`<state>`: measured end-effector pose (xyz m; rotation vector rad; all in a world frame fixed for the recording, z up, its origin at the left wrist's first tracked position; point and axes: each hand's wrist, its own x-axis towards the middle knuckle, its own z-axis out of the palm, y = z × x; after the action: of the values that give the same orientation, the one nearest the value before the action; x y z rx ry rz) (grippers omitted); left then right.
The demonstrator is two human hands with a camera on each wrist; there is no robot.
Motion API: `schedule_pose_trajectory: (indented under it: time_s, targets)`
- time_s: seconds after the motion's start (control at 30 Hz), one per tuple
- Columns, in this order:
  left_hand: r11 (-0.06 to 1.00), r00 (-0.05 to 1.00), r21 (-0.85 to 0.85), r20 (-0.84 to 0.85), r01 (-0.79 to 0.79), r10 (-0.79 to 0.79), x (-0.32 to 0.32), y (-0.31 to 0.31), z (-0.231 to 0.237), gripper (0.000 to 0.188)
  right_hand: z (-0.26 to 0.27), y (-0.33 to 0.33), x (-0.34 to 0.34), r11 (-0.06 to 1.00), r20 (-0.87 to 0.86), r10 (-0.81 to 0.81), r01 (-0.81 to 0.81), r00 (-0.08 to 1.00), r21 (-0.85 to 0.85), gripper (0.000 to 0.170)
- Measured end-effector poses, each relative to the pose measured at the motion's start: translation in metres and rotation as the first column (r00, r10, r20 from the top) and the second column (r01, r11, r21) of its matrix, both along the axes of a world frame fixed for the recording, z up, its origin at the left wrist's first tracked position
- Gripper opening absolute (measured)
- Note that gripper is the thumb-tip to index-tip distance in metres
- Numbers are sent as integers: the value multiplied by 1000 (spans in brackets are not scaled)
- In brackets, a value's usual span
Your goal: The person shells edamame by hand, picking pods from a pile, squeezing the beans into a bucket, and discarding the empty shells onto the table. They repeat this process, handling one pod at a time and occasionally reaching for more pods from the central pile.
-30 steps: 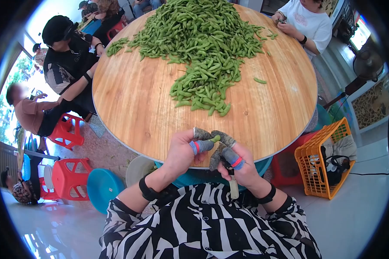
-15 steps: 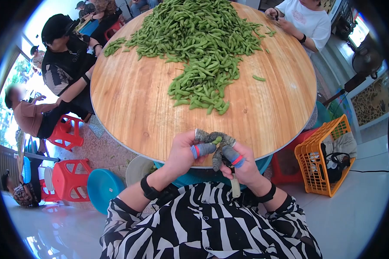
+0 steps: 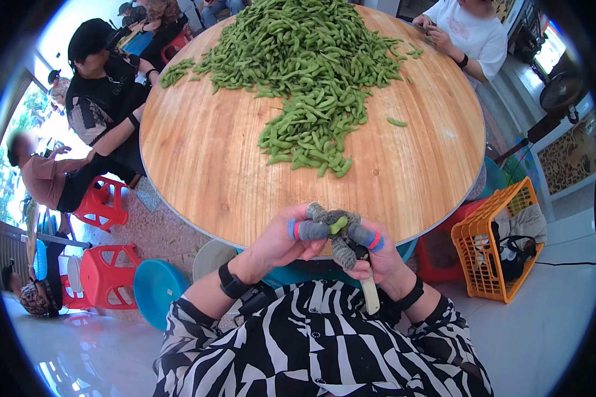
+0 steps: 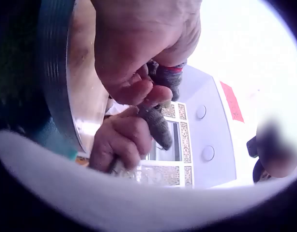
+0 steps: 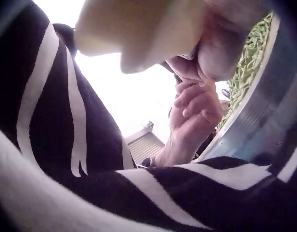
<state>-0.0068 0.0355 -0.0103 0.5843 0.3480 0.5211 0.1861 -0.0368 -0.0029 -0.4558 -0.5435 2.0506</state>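
Close over the near table edge, my left hand [image 3: 281, 237] pinches a green soybean pod [image 3: 338, 225] between its thumb and index finger, both wrapped in grey cloth sleeves. My right hand [image 3: 385, 259] meets it from the other side, its sleeved fingertips right at the pod. That hand also grips a cream-handled tool [image 3: 369, 296], the handle pointing down toward my lap; its working end is hidden among the fingers. The handle [image 5: 134, 34] looms large in the right wrist view. Beyond the hands, a big heap of pods [image 3: 298, 59] covers the far part of the round wooden table [image 3: 205, 165].
A single pod [image 3: 397, 122] lies apart on the right. Below the table are a blue basin [image 3: 160, 291], a pale bucket [image 3: 213, 259] and red stools [image 3: 109, 274] on the left, and an orange crate [image 3: 496, 245] on the right. Other people sit around the table.
Both hands have lowered slightly toward me. The pod now shows more fully between the fingertips, and the tool's handle has swung a little to the right.
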Motion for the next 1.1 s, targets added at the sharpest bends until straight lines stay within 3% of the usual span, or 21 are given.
schedule_pose_trajectory:
  time_s: [0.03,0.07,0.1,0.13,0.2,0.33,0.4,0.43,0.5,0.53,0.6,0.63,0.7,0.77,0.8,0.9,0.97,1.0,1.03,1.07,1.1]
  targets:
    - [1000,1000,4,1,4,-4,3,1,2,10,-3,1,1,997,-2,-22,21,1000,-68,30]
    - [781,939,615,-196,-108,284,8,-2,5,12,-5,1,1,989,-3,-41,40,999,-142,28]
    - [242,782,970,-160,12,602,9,-5,10,14,-7,0,1,988,-4,-40,39,999,-146,28]
    - [245,779,969,-163,13,605,6,-10,14,14,-8,0,0,975,-64,-48,33,997,-220,27]
    - [-278,669,879,-61,388,741,0,-14,25,18,-7,2,-2,958,-122,-55,18,991,-285,26]
    - [-291,671,832,-126,472,731,-6,-8,29,21,-5,0,-6,961,-141,-48,7,989,-278,26]
    - [91,796,987,-158,130,585,-3,0,23,19,-4,0,-8,973,-109,-41,15,993,-229,26]
    - [89,796,988,-157,129,584,0,-2,23,19,-3,0,-10,977,-83,-63,44,995,-207,27]
    - [428,802,897,-177,-107,571,6,-9,23,14,0,0,-10,980,-56,-85,74,995,-183,28]
    - [429,801,897,-177,-108,571,5,-10,26,14,3,-1,-10,984,-11,-107,104,994,-145,29]
    - [744,817,667,-411,-32,404,1,-11,31,14,6,-3,-9,986,35,-125,128,992,-107,30]
    - [743,818,668,-408,-35,406,1,-12,30,14,6,-4,-7,988,63,-120,125,991,-90,31]
    - [924,892,368,-379,-102,249,1,-13,25,17,8,-4,-7,990,90,-118,124,989,-72,32]
    - [936,902,339,-369,-94,224,0,-13,24,17,12,-6,-8,970,394,-234,185,889,158,29]
    - [946,912,313,-359,-84,200,-1,-13,24,17,11,-5,-7,971,394,-230,182,890,156,29]
    - [955,913,295,-394,17,105,-6,-13,15,17,5,2,-5,931,585,-357,227,729,285,35]
    - [982,926,181,-361,-43,107,-4,-15,13,18,3,8,-10,739,583,-635,179,507,649,33]
    - [993,938,72,-328,-97,115,-3,-14,14,18,7,9,-10,739,581,-635,181,509,649,33]
    - [993,937,75,-329,-94,114,-3,-14,15,18,13,11,-9,828,659,-512,113,550,549,32]
    - [983,929,164,-345,-80,133,-3,-15,15,20,16,11,-8,899,722,-376,38,580,437,30]
    - [966,921,248,-358,-67,156,-2,-16,15,21,15,10,-5,899,724,-374,36,579,436,30]
